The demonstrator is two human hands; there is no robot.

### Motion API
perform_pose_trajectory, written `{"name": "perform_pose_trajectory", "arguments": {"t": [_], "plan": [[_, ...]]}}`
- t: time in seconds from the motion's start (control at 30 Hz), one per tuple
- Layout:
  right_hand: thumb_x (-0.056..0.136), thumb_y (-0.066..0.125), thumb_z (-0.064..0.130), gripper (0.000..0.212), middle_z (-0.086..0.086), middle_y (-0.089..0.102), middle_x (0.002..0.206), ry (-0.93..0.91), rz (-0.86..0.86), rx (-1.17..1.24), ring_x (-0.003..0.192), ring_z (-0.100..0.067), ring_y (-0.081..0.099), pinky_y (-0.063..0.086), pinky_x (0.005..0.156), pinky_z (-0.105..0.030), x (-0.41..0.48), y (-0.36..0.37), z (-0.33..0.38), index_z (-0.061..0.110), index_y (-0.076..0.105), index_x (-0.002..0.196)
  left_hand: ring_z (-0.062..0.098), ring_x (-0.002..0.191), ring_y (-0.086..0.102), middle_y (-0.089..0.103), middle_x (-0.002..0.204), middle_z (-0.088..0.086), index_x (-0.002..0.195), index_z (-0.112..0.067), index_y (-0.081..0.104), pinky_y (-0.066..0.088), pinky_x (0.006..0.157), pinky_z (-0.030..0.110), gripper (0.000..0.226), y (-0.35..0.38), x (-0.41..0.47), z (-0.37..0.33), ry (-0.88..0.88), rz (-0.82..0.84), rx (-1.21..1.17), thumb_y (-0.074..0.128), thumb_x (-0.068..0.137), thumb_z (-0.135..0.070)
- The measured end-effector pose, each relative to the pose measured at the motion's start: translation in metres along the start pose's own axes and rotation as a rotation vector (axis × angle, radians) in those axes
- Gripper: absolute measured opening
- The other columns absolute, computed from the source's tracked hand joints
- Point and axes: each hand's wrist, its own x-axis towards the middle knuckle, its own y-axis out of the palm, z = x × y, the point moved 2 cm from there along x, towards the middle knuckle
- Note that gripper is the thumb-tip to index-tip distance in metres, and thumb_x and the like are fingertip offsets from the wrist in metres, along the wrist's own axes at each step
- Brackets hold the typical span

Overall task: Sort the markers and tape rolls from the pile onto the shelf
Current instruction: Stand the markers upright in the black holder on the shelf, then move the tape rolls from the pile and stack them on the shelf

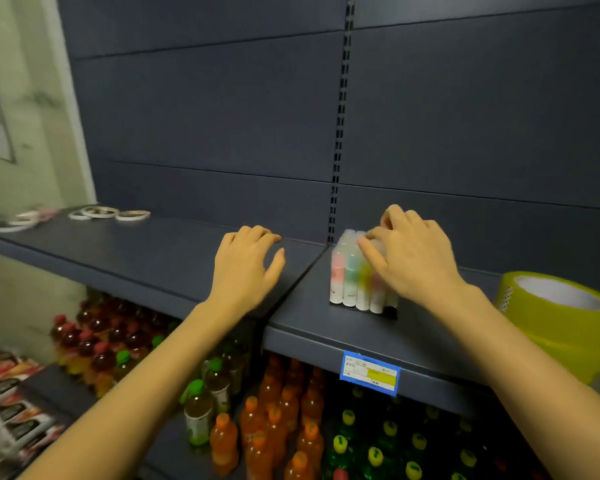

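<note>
A cluster of upright pastel markers with white bodies and clear caps stands on the dark grey shelf, just right of the seam. My right hand lies over the cluster's right side, fingers curled onto the caps. My left hand hovers or rests on the shelf left of the markers, fingers loosely bent, holding nothing. Several thin white tape rolls lie flat at the shelf's far left. A large yellow tape roll sits at the right edge.
A blue and yellow price label is stuck on the shelf's front lip. Below, rows of drink bottles in red, orange and green fill the lower shelf. Packaged goods sit at the lower left. The slotted upright divides the back panel.
</note>
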Motion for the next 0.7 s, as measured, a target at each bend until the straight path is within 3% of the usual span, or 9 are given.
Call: {"name": "perform_pose_trajectory", "arguments": {"t": [0.1,0.27,0.5,0.7], "plan": [[0.097,0.038,0.038,0.036,0.001,0.05,0.121,-0.102,-0.054,0.204,0.105,-0.02,0.05,0.038,0.074,-0.03,0.011,-0.003,0.036,0.02,0.057,0.123,0.02,0.11,0.054,0.062,0.119,0.002,0.118,-0.014,0.061,0.034,0.095,0.032,0.033,-0.013,-0.013,0.025,-0.076,0.05,0.082,0.047,0.094,-0.031],[0.098,0.039,0.032,0.034,0.005,0.051,0.129,-0.309,0.07,0.419,0.117,-0.018,0.046,0.043,0.085,-0.032,0.024,0.013,0.124,0.023,0.048,0.13,0.019,0.112,0.054,0.061,0.121,0.001,0.121,-0.016,0.059,0.037,0.093,0.032,0.036,-0.051,-0.047,0.081,-0.205,0.095,0.214,0.045,0.094,-0.036],[0.097,0.042,0.035,0.04,0.005,0.049,0.135,-0.482,0.126,0.535,0.123,-0.016,0.044,0.044,0.085,-0.033,0.052,0.019,0.238,0.025,0.043,0.136,0.022,0.11,0.053,0.062,0.117,0.002,0.12,-0.018,0.058,0.037,0.09,0.033,0.036,-0.115,-0.087,0.171,-0.35,0.122,0.391,0.046,0.092,-0.035],[0.097,0.042,0.036,0.041,0.005,0.048,0.137,-0.498,0.172,0.563,0.123,-0.019,0.045,0.045,0.085,-0.036,0.084,0.027,0.338,0.026,0.042,0.137,0.023,0.109,0.054,0.063,0.114,0.003,0.117,-0.018,0.06,0.04,0.087,0.034,0.034,-0.161,-0.104,0.26,-0.407,0.144,0.484,0.046,0.091,-0.036]]}}
